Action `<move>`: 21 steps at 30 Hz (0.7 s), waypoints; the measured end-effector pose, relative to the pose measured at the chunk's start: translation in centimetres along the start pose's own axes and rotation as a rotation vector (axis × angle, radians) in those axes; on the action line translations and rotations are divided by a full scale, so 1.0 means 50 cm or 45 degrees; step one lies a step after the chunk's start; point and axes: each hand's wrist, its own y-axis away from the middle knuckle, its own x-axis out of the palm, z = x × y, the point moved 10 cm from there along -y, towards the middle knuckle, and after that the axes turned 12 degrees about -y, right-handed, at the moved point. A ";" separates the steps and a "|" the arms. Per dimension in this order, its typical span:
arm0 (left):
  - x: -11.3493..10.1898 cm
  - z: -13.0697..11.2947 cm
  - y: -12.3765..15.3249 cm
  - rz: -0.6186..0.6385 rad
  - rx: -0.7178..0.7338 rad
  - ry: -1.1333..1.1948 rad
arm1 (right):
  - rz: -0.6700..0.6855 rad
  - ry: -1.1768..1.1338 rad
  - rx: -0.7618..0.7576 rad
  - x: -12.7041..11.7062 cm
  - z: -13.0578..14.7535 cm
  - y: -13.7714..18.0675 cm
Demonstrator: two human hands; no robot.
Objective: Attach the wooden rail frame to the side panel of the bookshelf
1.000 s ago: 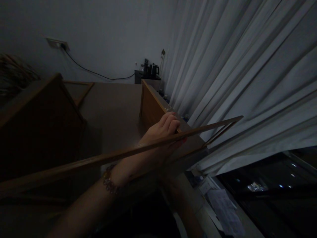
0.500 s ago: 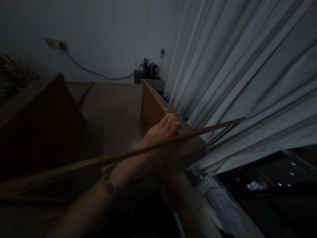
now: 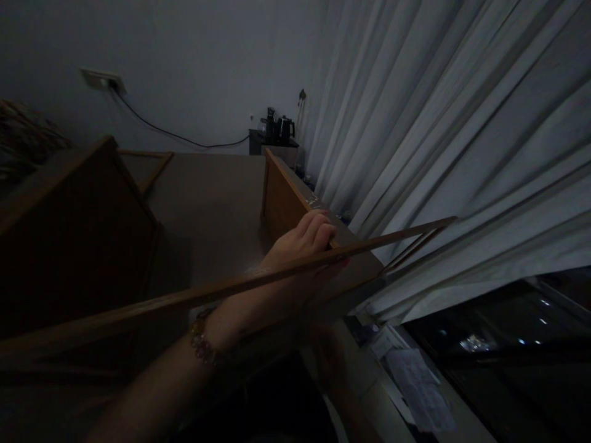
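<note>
One wooden panel (image 3: 284,195) | left hand (image 3: 301,242) grasping its edge | right hand (image 3: 329,352): too dim to tell

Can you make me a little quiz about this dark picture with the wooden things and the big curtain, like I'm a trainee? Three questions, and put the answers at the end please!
1. Fill in the blank: The left hand is closed over the top edge of a ____.

2. True or false: The big curtain hangs on the left side of the picture.

3. What jewellery is worn on the left forearm?

Key:
1. wooden panel
2. False; the curtain hangs on the right side.
3. A beaded bracelet.
</note>
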 end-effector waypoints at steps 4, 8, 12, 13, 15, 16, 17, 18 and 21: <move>-0.002 -0.003 -0.001 -0.025 0.032 -0.044 | -0.038 -0.129 0.120 0.006 -0.005 0.001; 0.001 0.000 -0.001 -0.019 0.029 -0.034 | -0.111 -0.198 0.185 0.011 -0.009 0.008; -0.001 -0.001 0.000 -0.026 0.046 -0.033 | -0.109 -0.024 0.089 0.010 -0.005 0.015; -0.001 -0.003 0.001 -0.027 0.066 -0.042 | -0.088 0.063 0.014 0.010 0.002 0.015; -0.001 -0.005 0.001 -0.023 0.086 -0.055 | -0.028 0.252 -0.192 0.012 0.023 0.014; 0.000 -0.003 0.001 -0.016 0.075 -0.055 | 0.019 0.341 -0.308 0.017 0.035 0.013; 0.002 -0.001 0.001 -0.008 0.063 -0.052 | 0.072 0.423 -0.422 0.022 0.047 0.013; 0.004 0.001 0.001 0.001 0.056 -0.048 | 0.129 0.495 -0.529 0.027 0.056 0.014; 0.004 -0.002 0.002 -0.014 0.076 -0.053 | 0.291 0.659 -0.750 0.043 0.073 0.016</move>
